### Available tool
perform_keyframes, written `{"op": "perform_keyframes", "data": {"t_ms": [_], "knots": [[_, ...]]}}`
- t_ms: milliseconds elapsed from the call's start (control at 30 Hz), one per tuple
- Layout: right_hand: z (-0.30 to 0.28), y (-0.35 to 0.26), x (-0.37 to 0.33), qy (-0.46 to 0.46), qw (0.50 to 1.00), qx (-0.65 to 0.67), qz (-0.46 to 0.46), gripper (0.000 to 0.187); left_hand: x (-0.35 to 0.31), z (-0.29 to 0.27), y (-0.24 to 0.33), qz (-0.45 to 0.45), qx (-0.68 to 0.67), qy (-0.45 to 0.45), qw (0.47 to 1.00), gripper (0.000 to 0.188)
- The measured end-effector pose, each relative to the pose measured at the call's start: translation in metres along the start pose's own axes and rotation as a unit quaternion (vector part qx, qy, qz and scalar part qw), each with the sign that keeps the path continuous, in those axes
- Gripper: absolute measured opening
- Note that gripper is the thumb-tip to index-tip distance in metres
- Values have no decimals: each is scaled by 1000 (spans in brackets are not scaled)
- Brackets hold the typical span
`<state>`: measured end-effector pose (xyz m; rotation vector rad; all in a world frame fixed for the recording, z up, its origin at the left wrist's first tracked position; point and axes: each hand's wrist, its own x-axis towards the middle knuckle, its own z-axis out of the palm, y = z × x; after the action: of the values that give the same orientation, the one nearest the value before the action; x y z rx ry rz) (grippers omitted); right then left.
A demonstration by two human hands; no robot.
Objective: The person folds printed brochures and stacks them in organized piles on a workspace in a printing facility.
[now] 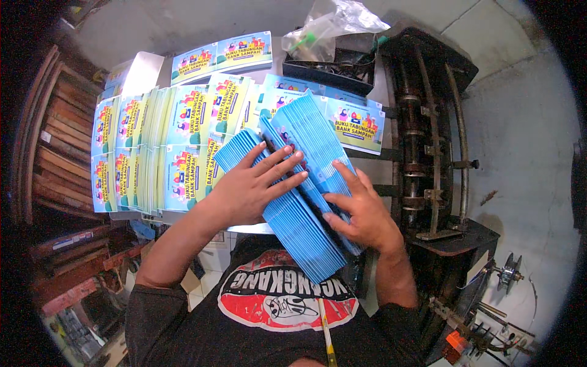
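Observation:
Two fanned stacks of blue-edged booklets lie slantwise in front of me, their near ends past the table edge, close to my shirt. My left hand (257,186) lies across the left stack (302,235), fingers stretched and spread, with the fingertips reaching the gap between the stacks. At the right stack (312,125), my right hand (364,211) grips the right side, fingers and thumb bent over its face. The stacks touch or nearly touch along a dark gap. What lies beneath them is hidden.
Rows of printed booklets (183,116) cover the table's left side, with more booklets (358,125) behind the stacks. A black tray (333,70) holding a clear plastic bag (330,30) stands at the back. A dark roller machine (422,140) stands right; wooden slats (67,147) stand left.

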<state>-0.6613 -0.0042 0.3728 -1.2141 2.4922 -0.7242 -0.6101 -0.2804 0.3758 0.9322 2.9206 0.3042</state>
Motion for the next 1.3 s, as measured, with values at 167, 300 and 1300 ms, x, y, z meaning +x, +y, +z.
{"op": "perform_keyframes", "data": {"t_ms": [167,300,1300], "knots": [[-3,-12,1,-29,999,-25,26,56,-1,1,0,2,-5,6,1000,86],[-2,-10,1,-27,999,-22,21,58,-1,0,1,0,0,7,1000,88],[1,-18,1,-1,999,-32,11,49,-18,16,4,-27,27,36,999,85]]}}
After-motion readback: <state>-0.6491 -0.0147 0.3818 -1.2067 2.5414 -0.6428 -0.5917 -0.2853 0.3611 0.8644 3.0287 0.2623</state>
